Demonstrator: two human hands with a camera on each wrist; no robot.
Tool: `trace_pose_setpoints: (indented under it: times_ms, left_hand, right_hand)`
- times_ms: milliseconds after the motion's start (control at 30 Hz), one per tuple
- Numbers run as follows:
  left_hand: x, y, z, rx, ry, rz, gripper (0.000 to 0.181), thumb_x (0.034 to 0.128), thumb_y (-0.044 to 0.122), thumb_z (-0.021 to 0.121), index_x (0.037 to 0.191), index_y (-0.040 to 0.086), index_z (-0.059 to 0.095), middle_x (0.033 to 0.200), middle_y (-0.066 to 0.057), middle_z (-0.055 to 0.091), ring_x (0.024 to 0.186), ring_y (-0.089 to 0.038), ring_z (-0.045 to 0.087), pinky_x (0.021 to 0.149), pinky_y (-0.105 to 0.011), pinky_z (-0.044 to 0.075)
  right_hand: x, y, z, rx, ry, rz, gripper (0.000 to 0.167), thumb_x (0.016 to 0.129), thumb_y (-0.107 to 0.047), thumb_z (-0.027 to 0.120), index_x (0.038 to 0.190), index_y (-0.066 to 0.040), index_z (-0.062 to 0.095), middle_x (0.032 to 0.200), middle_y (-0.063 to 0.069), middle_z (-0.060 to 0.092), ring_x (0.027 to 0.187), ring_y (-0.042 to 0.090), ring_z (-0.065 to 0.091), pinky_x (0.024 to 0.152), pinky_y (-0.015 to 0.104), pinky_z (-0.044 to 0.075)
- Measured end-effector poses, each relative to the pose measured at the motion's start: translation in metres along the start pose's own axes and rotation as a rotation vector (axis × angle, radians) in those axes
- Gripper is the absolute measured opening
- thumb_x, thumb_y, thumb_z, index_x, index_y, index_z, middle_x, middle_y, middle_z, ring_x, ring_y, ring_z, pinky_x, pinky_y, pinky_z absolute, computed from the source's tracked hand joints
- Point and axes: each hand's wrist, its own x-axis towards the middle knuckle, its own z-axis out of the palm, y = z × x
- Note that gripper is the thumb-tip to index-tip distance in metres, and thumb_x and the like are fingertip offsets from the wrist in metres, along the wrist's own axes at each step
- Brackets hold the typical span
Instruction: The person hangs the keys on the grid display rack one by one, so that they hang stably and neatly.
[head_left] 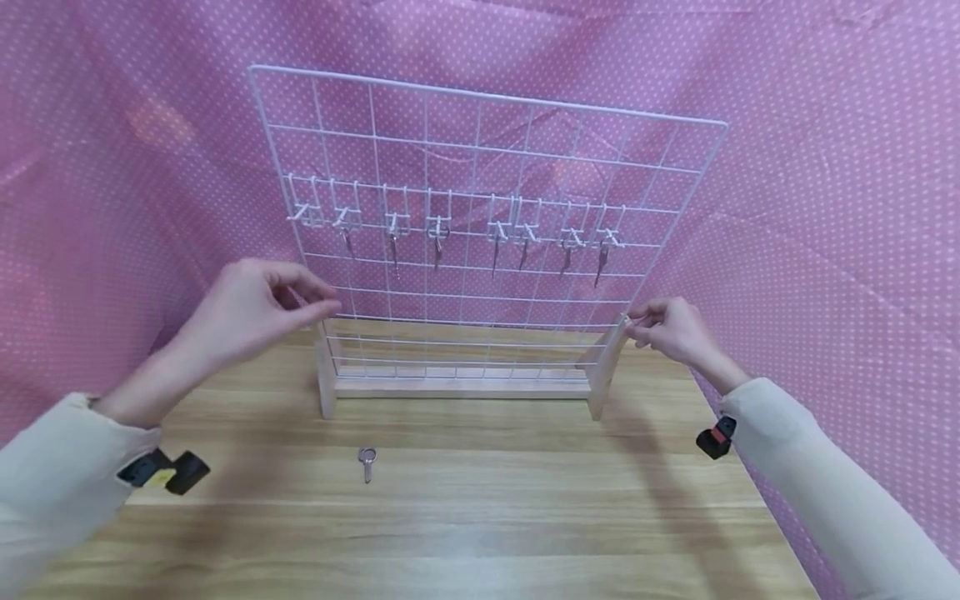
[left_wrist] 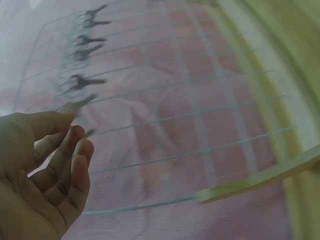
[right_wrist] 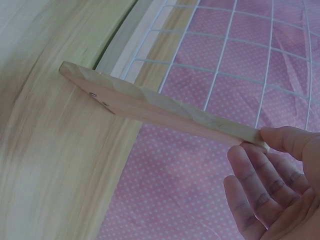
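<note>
A white wire grid rack stands in a wooden base. At the right side panel of that base, my right hand pinches the upper end between thumb and fingers, as the right wrist view shows. My left hand hovers near the left side panel, thumb and fingertips close together, with nothing visible between them. In the left wrist view its fingers are loosely bent, apart from the grid. Several keys hang from white hooks on the grid; the leftmost hook shows no key.
One loose key lies on the wooden table, in front of the rack's left part. Pink dotted cloth hangs behind the rack and on both sides. The table's right edge runs below my right forearm.
</note>
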Motion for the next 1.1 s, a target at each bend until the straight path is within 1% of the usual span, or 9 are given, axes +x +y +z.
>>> trace_pose_setpoints:
  times_ms: [167,333,467,500,667,767,833,933,1100]
  left_hand:
    - [-0.016,-0.023,0.034,-0.034,-0.082,0.017,0.014,0.0919,0.024,0.083,0.1,0.012,0.082,0.088,-0.004,0.079,0.069,-0.01,0.062,0.06,-0.021,0.05]
    - [-0.031,-0.044,0.071,-0.082,-0.182,0.005,0.013,0.09,0.018,0.084,0.099,0.01,0.081,0.085,0.001,0.076,0.068,-0.007,0.06,0.059,-0.021,0.049]
    - [-0.043,-0.06,0.103,-0.115,-0.258,-0.007,0.012,0.0898,0.017,0.083,0.098,0.009,0.08,0.083,0.003,0.075,0.069,-0.007,0.058,0.06,-0.021,0.048]
    - [-0.046,-0.064,0.11,-0.127,-0.279,-0.019,0.012,0.09,0.017,0.083,0.099,0.009,0.08,0.084,0.004,0.074,0.07,-0.007,0.058,0.061,-0.02,0.049]
    - [-0.059,-0.084,0.143,-0.151,-0.342,-0.049,0.012,0.0898,0.014,0.082,0.1,0.007,0.079,0.084,0.004,0.073,0.072,-0.006,0.058,0.062,-0.02,0.049]
    - [-0.064,-0.094,0.158,-0.142,-0.362,-0.048,0.014,0.0893,0.013,0.082,0.1,0.006,0.079,0.083,0.005,0.073,0.072,-0.005,0.059,0.063,-0.02,0.049]
    - [-0.067,-0.099,0.166,-0.143,-0.373,-0.047,0.013,0.0884,0.012,0.083,0.1,0.007,0.079,0.083,0.005,0.074,0.072,-0.004,0.06,0.064,-0.019,0.05]
    - [-0.07,-0.105,0.173,-0.149,-0.391,-0.046,0.012,0.0872,0.013,0.084,0.097,0.01,0.078,0.083,0.007,0.075,0.073,-0.003,0.061,0.066,-0.019,0.05]
    - [-0.073,-0.11,0.182,-0.171,-0.431,-0.05,0.01,0.0862,0.014,0.086,0.093,0.014,0.078,0.082,0.008,0.074,0.074,-0.002,0.062,0.068,-0.019,0.051]
  right_hand:
    - [-0.001,0.001,0.0,0.0,-0.002,0.004,0.04,0.099,-0.02,0.073,0.128,0.007,0.068,0.108,0.025,0.078,0.074,0.008,0.071,0.066,0.024,0.058]
    - [-0.002,0.001,0.0,-0.006,0.004,0.001,0.039,0.099,-0.018,0.073,0.128,0.007,0.068,0.108,0.025,0.078,0.072,0.007,0.071,0.066,0.024,0.059]
    - [-0.003,0.0,-0.001,-0.018,0.01,-0.003,0.038,0.098,-0.019,0.073,0.127,0.006,0.068,0.106,0.025,0.078,0.072,0.008,0.071,0.065,0.025,0.058]
    - [-0.003,0.0,0.0,-0.019,0.011,-0.004,0.038,0.098,-0.019,0.073,0.127,0.006,0.068,0.106,0.025,0.078,0.072,0.008,0.071,0.065,0.024,0.057]
    - [-0.003,0.0,0.0,-0.013,0.008,-0.003,0.038,0.099,-0.019,0.073,0.127,0.006,0.068,0.106,0.024,0.078,0.073,0.009,0.071,0.066,0.027,0.059]
    - [-0.002,0.0,0.001,-0.014,0.01,-0.002,0.038,0.099,-0.019,0.073,0.127,0.006,0.068,0.105,0.024,0.078,0.072,0.009,0.07,0.066,0.027,0.059]
    - [-0.002,0.0,0.001,-0.015,0.01,-0.003,0.039,0.099,-0.019,0.073,0.127,0.007,0.068,0.105,0.024,0.078,0.072,0.008,0.07,0.064,0.026,0.058]
    - [-0.001,0.0,0.0,-0.013,0.011,-0.007,0.039,0.099,-0.019,0.073,0.127,0.007,0.068,0.104,0.024,0.079,0.071,0.008,0.07,0.063,0.025,0.057]
    - [-0.001,-0.001,0.0,-0.012,0.011,-0.005,0.038,0.098,-0.018,0.073,0.127,0.007,0.069,0.104,0.024,0.079,0.071,0.008,0.069,0.064,0.026,0.058]
